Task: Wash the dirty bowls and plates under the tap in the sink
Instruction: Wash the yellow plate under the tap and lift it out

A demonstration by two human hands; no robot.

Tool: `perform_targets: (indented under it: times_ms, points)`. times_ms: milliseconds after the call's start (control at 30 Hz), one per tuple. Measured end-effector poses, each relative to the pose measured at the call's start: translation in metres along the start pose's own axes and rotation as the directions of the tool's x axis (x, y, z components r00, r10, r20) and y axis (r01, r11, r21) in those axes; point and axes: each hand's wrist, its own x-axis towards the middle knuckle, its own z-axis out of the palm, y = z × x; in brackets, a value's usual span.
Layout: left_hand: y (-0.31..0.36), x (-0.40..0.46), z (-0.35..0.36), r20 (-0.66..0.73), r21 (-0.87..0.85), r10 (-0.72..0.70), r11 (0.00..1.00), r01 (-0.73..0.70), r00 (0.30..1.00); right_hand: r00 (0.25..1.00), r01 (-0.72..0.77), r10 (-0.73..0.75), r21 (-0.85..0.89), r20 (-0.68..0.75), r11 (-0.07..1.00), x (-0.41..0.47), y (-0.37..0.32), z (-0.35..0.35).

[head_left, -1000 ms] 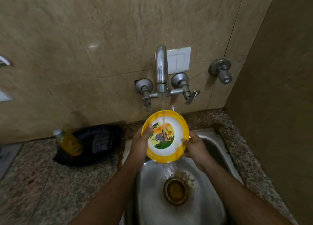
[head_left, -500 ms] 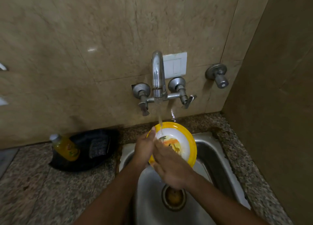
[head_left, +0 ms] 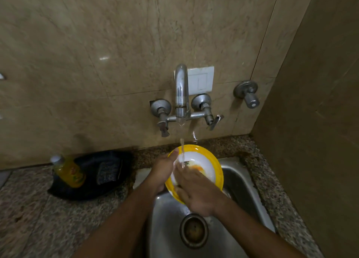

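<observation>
The light was dim and warm, falling from above and behind the camera. A small white glare spot (head_left: 104, 58) sat on the glossy wall tiles (head_left: 116, 34), and the chrome tap (head_left: 181, 86) carried soft highlights. The wide lens bowed tile lines near the edges. The black tray (head_left: 93, 176) on the surface (head_left: 38, 209) looked smeared and murky.

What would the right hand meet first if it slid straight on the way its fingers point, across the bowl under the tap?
The right hand points up and left over the yellow bowl. It would probably meet the left hand gripping the rim; beyond that, the water stream. Depth is uncertain.
</observation>
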Motion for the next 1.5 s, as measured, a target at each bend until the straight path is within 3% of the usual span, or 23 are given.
perform_targets:
  times_ms: [67,167,233,267,367,400,500,533,633,733,767,833,933,1000,1100,1167,1233,1333,1367,1400,1467,1500]
  points:
    - [0.001,-0.004,-0.001,0.010,-0.047,-0.041,0.998,0.041,0.999,1.000,0.003,-0.004,-0.064,-0.023,0.998,0.000,0.012,0.001]
    - [-0.002,0.001,0.000,0.009,-0.025,-0.008,1.000,0.008,1.000,0.980,-0.139,0.121,-0.104,-0.158,0.985,-0.001,0.008,0.003]
    - [0.001,0.003,-0.003,-0.006,0.012,0.030,0.999,-0.030,1.000,0.998,-0.030,0.027,-0.044,-0.057,0.999,-0.003,-0.004,0.012]
    - [0.001,0.003,-0.005,-0.018,0.014,0.044,0.999,-0.044,0.999,0.997,0.014,-0.016,-0.031,-0.075,0.999,-0.003,-0.001,0.017]
    - [0.002,0.000,-0.005,-0.007,0.090,0.197,0.977,-0.195,0.980,0.965,-0.145,0.134,-0.033,-0.224,0.989,-0.004,0.009,0.013]
    - [0.005,-0.003,-0.004,-0.010,0.122,0.258,0.959,-0.255,0.966,0.968,-0.134,0.125,-0.025,-0.218,0.991,-0.005,0.006,0.014]
    - [0.012,-0.006,-0.012,-0.084,0.099,0.350,0.935,-0.342,0.933,0.980,0.130,-0.128,0.002,-0.152,0.992,-0.019,-0.006,0.018]
    - [0.010,-0.004,-0.016,-0.064,0.102,0.377,0.923,-0.370,0.924,0.973,0.146,-0.151,-0.039,-0.174,0.988,-0.021,0.000,0.019]
    - [0.012,-0.008,-0.015,0.001,0.175,0.407,0.899,-0.401,0.913,0.976,0.012,-0.025,-0.059,-0.216,0.998,-0.022,0.010,0.018]
    - [0.014,-0.008,-0.013,-0.023,0.131,0.420,0.901,-0.414,0.907,0.985,0.140,-0.140,-0.007,-0.099,0.990,-0.025,0.004,0.023]
    - [0.012,-0.010,-0.013,-0.028,0.116,0.407,0.908,-0.402,0.913,0.977,0.161,-0.169,-0.067,-0.132,0.985,-0.028,0.011,0.021]
    - [0.007,-0.010,-0.017,-0.022,0.075,0.363,0.930,-0.360,0.932,0.933,0.068,-0.117,-0.155,-0.339,0.986,-0.035,0.031,0.008]
    - [0.007,-0.010,-0.014,0.018,0.031,0.334,0.942,-0.335,0.942,0.741,-0.144,0.208,0.152,-0.638,0.978,-0.039,0.039,-0.005]
    - [0.010,-0.009,-0.010,0.086,0.075,0.340,0.935,-0.346,0.937,0.643,-0.228,0.455,0.414,-0.616,0.881,-0.032,0.039,-0.004]
    - [0.015,-0.012,-0.003,0.160,0.053,0.295,0.950,-0.307,0.942,0.678,-0.307,0.699,0.775,-0.229,0.552,-0.019,0.052,-0.010]
    - [0.011,-0.011,-0.002,0.114,-0.110,0.239,0.968,-0.227,0.964,0.646,-0.322,0.737,0.806,-0.196,0.496,-0.016,0.056,-0.006]
    - [0.001,-0.015,0.001,0.116,-0.284,0.138,0.954,-0.100,0.984,0.549,-0.297,0.820,0.879,-0.162,0.372,-0.014,0.051,0.005]
    - [-0.023,-0.020,0.010,0.059,-0.291,0.005,0.957,0.012,0.998,0.520,-0.253,0.854,0.959,0.025,0.126,-0.013,0.041,0.023]
    - [-0.029,-0.018,0.011,-0.003,-0.299,-0.036,0.954,0.033,0.999,0.535,-0.303,0.844,0.942,0.046,0.141,-0.015,0.036,0.025]
    - [-0.031,-0.017,0.010,-0.045,-0.304,-0.062,0.952,0.046,0.997,0.554,-0.404,0.832,0.879,0.014,0.254,-0.017,0.033,0.026]
    - [-0.032,-0.012,0.007,-0.041,-0.285,-0.090,0.956,0.074,0.995,0.598,-0.535,0.776,0.620,-0.202,0.574,-0.024,0.027,0.020]
    - [-0.033,-0.009,0.005,-0.025,-0.256,-0.097,0.963,0.087,0.995,0.641,-0.515,0.686,0.470,-0.343,0.716,-0.026,0.024,0.016]
